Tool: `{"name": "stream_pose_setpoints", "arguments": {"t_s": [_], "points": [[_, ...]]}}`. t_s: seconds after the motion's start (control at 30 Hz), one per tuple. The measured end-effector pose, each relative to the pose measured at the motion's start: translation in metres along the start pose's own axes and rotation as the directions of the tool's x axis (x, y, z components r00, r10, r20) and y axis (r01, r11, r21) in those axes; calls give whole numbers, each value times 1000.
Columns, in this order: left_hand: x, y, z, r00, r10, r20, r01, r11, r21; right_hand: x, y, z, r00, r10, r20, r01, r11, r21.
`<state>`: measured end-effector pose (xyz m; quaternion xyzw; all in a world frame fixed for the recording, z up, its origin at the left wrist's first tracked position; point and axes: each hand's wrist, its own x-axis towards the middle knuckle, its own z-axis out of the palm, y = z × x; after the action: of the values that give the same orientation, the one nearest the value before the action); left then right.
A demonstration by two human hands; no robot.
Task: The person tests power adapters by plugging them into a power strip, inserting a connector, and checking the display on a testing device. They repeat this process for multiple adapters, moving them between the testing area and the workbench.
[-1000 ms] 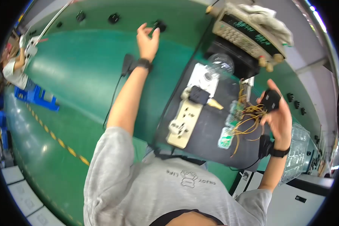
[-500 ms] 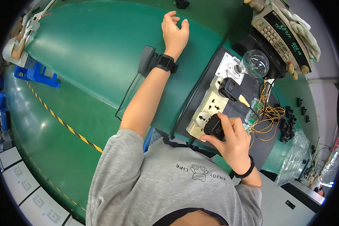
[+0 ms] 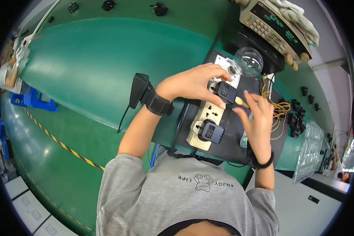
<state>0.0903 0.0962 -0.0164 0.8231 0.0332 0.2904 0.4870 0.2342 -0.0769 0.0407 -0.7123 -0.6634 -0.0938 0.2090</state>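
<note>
Head view, centre right of the frame: we see our left hand (image 3: 194, 84) closed around a black adapter (image 3: 225, 91) seated at the upper end of a cream power strip (image 3: 208, 118). 0.5 s ago this hand lay flat on the green bench (image 3: 98, 63) in the upper part of the frame, well apart from the strip. Our right hand (image 3: 259, 122) now sits to the right of the strip, fingers loosely open, with a small yellow-tipped part (image 3: 241, 102) between thumb and forefinger; we cannot tell how firmly it is pinched. 0.5 s ago that hand covered a second black adapter (image 3: 211, 131), which now stands alone, plugged into the lower end of the strip. 1 clear glass bulb (image 3: 247, 62) stands just above the strip.
</note>
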Motion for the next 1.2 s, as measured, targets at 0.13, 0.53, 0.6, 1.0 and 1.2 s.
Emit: {"name": "stream_pose_setpoints", "arguments": {"t_s": [0.13, 0.53, 0.6, 1.0, 1.2], "points": [[5, -5, 8, 995, -47, 91, 41, 997, 72, -4, 24, -2, 973, 117, 201, -150, 976, 155], [1, 2, -23, 882, -150, -446, 138, 989, -59, -57, -2, -11, 963, -25, 268, -94, 902, 421], [3, -21, -20, 839, -176, -515, 226, 973, 36, -58, -1, -12, 968, -43, 248, -68, 903, 424], [5, -80, -23, 538, -140, -831, 409, 906, 112, -56, -9, -10, 980, -33, 196, -51, 912, 408], [13, -116, -51, 617, 94, -782, 508, 711, 486, -48, -1, -26, 976, -30, 218, -57, 923, 381]]}}
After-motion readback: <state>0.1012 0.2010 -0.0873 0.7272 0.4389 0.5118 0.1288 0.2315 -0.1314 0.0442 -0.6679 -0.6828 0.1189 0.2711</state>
